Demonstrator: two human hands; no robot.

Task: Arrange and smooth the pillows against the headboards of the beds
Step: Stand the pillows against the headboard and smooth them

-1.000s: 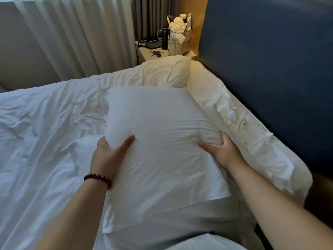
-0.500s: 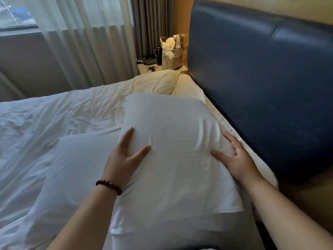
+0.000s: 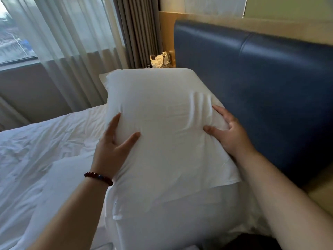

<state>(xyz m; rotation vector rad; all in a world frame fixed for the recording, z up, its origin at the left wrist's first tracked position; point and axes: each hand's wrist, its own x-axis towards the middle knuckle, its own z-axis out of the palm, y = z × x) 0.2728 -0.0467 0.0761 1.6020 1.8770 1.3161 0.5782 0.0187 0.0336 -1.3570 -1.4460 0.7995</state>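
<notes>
White cotton covers the pillow [image 3: 162, 127], which is held up at the centre of the view, standing on its short end and raised well above the bed [image 3: 36, 159]. It is gripped from both sides. The left hand [image 3: 112, 147] is pressed against the pillow's left edge, with the thumb laid across the front face and the fingers wrapped around toward the side; a dark red beaded bracelet [image 3: 98, 177] is worn on that wrist. The right hand [image 3: 228, 130] is set against the right edge, thumb pointing inward on the front and fingers spread upward over the fabric, where a set of short vertical creases is bunched just beside the fingertips. Neither hand is clenched into a fist; both are clasped flat on the pillow.

The blue padded headboard [image 3: 261, 87] is seen immediately to the right of the pillow, its leather-like surface divided by a vertical seam. Whether the pillow's right edge is touching the headboard cannot be told. Below the open end of the pillowcase, a second white pillow [image 3: 171, 222] is seen, shaded grey.

A rumpled white duvet [image 3: 32, 145] is spread over the bed to the left. Behind the pillow's top edge, the corner of another pillow [image 3: 103, 76] is visible, and a bag stuffed with white cloth or paper [image 3: 160, 60] is partly hidden beyond it. Sheer curtains [image 3: 63, 42] and a grey pleated drape [image 3: 138, 33] are hung in front of the window [image 3: 12, 42] at the upper left.
</notes>
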